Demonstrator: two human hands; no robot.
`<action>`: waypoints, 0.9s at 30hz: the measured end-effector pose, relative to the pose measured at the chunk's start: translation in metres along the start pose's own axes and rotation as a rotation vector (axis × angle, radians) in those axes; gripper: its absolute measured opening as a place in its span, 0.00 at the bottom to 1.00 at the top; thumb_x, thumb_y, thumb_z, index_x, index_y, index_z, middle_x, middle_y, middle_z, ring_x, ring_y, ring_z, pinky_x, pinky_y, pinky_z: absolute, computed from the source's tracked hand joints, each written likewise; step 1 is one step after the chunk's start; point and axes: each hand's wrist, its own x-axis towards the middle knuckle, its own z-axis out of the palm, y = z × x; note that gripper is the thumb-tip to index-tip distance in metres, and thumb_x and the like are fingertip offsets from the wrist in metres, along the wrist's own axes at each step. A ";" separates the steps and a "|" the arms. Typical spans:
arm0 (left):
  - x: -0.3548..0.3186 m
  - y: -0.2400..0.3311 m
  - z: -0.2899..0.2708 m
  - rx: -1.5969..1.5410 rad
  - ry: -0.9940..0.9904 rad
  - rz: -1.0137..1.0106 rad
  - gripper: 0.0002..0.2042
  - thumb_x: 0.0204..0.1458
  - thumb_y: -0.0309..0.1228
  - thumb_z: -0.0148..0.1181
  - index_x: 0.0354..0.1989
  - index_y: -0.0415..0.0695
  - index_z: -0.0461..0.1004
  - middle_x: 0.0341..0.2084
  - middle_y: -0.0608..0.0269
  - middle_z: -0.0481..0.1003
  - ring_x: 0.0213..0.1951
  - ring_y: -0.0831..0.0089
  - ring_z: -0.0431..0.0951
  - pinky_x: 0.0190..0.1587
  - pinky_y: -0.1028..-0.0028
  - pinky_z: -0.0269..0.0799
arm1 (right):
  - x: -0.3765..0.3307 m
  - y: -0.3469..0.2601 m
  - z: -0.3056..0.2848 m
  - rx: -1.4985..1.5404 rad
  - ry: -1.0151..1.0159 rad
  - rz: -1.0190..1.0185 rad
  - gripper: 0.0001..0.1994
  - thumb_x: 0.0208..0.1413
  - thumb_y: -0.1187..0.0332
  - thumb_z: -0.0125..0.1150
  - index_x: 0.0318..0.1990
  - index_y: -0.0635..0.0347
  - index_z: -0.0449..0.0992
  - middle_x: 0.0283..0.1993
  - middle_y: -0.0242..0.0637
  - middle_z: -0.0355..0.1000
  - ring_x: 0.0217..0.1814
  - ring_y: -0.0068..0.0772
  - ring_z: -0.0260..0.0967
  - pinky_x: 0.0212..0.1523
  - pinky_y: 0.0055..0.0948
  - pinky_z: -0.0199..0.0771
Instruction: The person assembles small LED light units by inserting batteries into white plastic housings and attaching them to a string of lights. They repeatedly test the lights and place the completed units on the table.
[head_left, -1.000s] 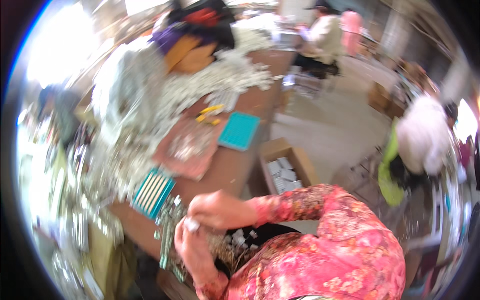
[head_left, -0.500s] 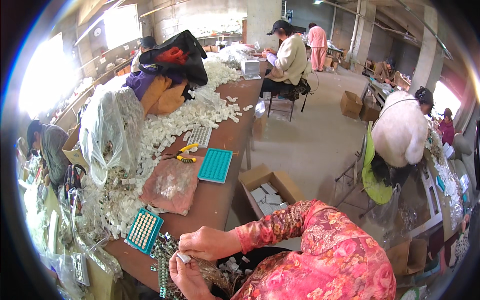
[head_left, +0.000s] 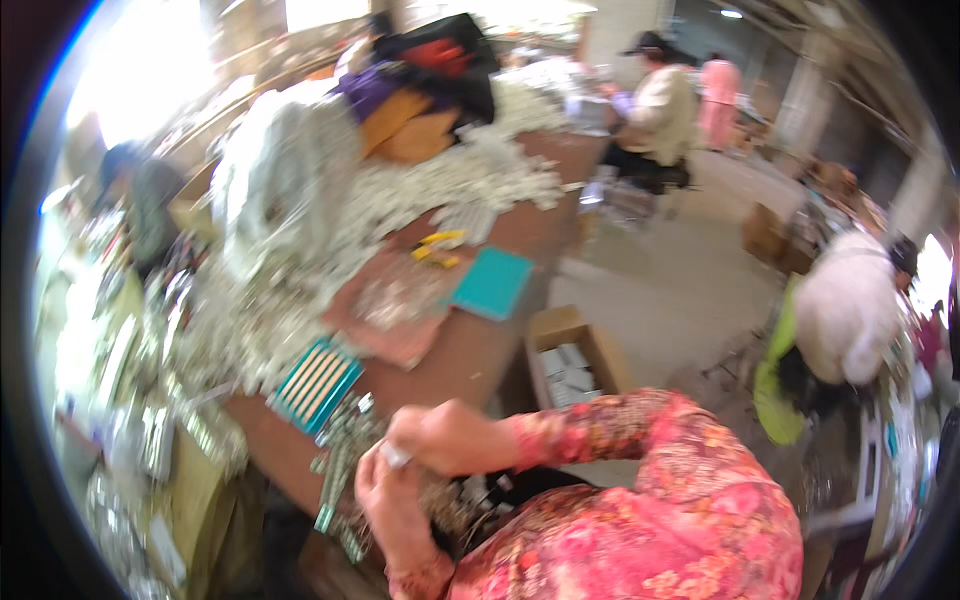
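With fingers of left hand, pinching small white blocky piece by near edge of brown table; curling right hand over it, with pinch too blurred to tell; perhaps risking dropping it among thin green strips by loosening

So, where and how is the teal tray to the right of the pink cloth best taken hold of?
Probably grip the teal tray by its right edge, coming from the near right: it lies flat on the table, whose bare surface borders that edge, while the pink cloth lies close on its left.
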 end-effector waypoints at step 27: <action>-0.054 -0.004 0.048 1.082 -0.945 0.338 0.06 0.52 0.27 0.59 0.36 0.40 0.72 0.30 0.57 0.74 0.30 0.68 0.76 0.33 0.71 0.73 | -0.051 -0.003 -0.093 0.214 0.250 0.395 0.04 0.57 0.73 0.56 0.36 0.64 0.73 0.28 0.35 0.74 0.29 0.22 0.74 0.32 0.25 0.74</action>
